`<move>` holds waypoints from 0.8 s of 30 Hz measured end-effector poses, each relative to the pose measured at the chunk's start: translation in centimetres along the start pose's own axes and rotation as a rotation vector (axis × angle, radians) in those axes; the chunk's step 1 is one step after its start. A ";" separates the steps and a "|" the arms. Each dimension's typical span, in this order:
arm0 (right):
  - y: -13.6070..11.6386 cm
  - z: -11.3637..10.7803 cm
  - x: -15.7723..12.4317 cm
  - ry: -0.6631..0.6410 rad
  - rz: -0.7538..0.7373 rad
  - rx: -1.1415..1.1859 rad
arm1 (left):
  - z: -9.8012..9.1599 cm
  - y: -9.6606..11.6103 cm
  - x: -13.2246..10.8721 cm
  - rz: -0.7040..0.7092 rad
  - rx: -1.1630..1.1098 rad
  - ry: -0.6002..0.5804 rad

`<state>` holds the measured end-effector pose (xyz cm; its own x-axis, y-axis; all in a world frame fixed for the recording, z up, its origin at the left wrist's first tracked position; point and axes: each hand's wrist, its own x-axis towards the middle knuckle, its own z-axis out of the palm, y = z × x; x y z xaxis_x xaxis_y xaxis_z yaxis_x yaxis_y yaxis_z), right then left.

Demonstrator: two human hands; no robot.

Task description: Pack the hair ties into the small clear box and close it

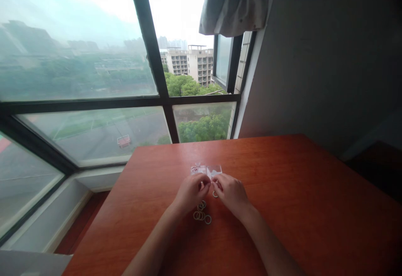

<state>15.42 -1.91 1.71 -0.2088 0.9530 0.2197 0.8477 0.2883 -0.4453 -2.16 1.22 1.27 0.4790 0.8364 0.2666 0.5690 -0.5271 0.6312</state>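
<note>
Both hands rest on a reddish wooden table [282, 192], fingertips almost meeting. My left hand [190, 192] is curled with its fingers pinched together at the near edge of small clear plastic pieces [206, 169]. My right hand [230, 192] is curled the same way beside it, with one small metal ring [215, 194] lying just under its fingertips. Several more small rings [201, 212] lie loose on the table between my wrists. What each pinch holds is too small to make out.
A large dark-framed window [150, 100] runs along the table's far and left sides, with a white sill [78, 184] below. A grey wall [314, 58] stands at the right, and a curtain [235, 3] hangs above.
</note>
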 end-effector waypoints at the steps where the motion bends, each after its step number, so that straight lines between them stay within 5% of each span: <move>1: 0.1 -0.1 0.0 -0.020 0.015 -0.001 | -0.1 0.0 0.0 -0.002 0.012 0.006; 8: 1.1 -0.2 -0.1 -0.250 0.079 -0.024 | -1.2 -0.7 0.0 -0.003 0.048 0.072; 16: 0.3 -0.1 -0.3 -0.288 0.068 -0.088 | -3.5 -2.3 0.1 -0.128 0.019 0.230; 24: 0.2 0.0 0.0 -0.169 0.058 -0.022 | -0.7 0.5 -0.2 -0.032 0.061 -0.005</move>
<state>15.61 -1.87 1.63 -0.2365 0.9706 0.0439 0.8706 0.2318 -0.4339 -2.42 0.92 2.07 0.4633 0.8522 0.2433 0.6236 -0.5085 0.5938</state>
